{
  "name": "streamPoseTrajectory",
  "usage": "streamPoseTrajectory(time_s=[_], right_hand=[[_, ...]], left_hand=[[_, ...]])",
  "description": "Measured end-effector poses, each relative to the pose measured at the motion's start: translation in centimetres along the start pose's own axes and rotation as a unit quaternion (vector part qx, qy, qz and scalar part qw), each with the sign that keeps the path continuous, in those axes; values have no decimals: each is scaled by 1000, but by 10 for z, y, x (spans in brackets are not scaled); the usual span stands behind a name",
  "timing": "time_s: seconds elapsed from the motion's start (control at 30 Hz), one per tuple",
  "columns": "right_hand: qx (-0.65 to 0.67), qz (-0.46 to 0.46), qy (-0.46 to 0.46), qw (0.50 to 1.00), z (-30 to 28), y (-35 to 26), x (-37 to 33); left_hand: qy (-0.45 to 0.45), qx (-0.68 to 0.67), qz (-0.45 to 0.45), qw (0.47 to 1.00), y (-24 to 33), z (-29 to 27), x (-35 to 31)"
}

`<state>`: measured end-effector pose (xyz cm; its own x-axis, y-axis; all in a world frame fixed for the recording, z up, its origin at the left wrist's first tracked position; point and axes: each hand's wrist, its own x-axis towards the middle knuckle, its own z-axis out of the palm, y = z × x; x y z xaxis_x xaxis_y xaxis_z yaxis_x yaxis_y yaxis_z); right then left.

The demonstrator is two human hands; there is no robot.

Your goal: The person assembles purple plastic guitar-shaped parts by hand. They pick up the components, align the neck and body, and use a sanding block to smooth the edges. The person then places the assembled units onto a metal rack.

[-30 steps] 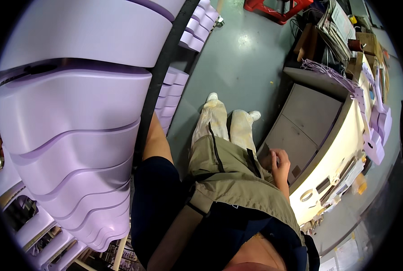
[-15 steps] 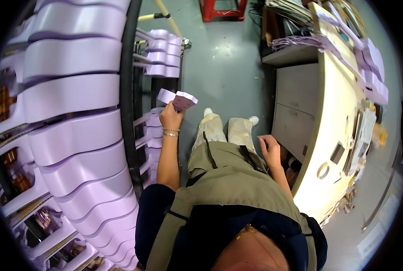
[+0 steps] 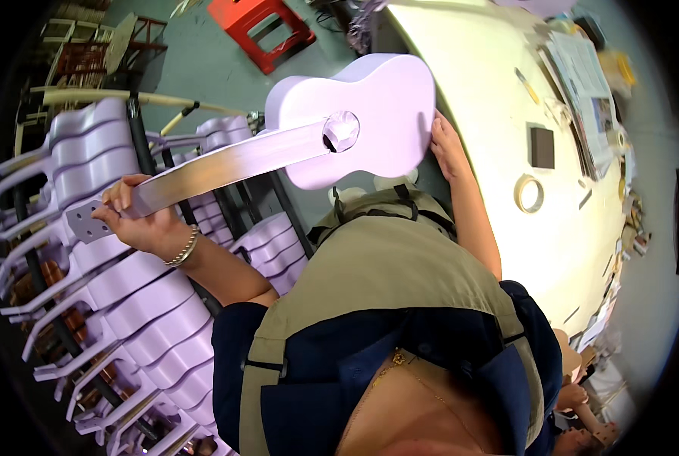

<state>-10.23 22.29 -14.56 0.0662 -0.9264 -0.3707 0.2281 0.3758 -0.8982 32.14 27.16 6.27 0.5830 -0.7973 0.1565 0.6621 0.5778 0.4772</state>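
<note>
A lilac ukulele without strings lies across in front of me, its face up and its neck pointing left. Its sound hole is covered inside by something pale and crumpled, and the fingerboard strip has a brownish stretch. My left hand is wrapped round the neck just below the drilled headstock. At the other end, my right hand grips the rounded bottom edge of the body; some of its fingers are hidden behind it.
Racks of stacked lilac ukuleles fill the left side. A pale worktable runs along my right, bearing a tape roll, a dark block and papers. A red stool stands ahead. Another person's hand shows at lower right.
The ukulele has come away from the rack and swung round to lie crosswise before me. My right hand, empty before, now holds its body. My view has turned towards the table.
</note>
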Motion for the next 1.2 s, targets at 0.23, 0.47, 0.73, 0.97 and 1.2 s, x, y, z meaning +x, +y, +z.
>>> streamPoseTrajectory(time_s=[0.23, 0.47, 0.73, 0.97, 1.2], right_hand=[[295, 20, 83, 952, -54, -37, -16], [339, -34, 142, 929, -81, -43, -24], [403, -91, 215, 885, -88, -52, -23], [423, -113, 256, 862, -74, -48, -16], [415, -117, 274, 860, -54, -63, -19]], left_hand=[[-35, 9, 2, 999, -91, 86, -6], [-166, 184, -32, 968, -228, 123, -76], [-225, 275, -135, 925, -286, 125, -76], [-255, 273, -160, 914, -299, 135, -52], [-237, 191, -254, 918, -320, 120, -4]])
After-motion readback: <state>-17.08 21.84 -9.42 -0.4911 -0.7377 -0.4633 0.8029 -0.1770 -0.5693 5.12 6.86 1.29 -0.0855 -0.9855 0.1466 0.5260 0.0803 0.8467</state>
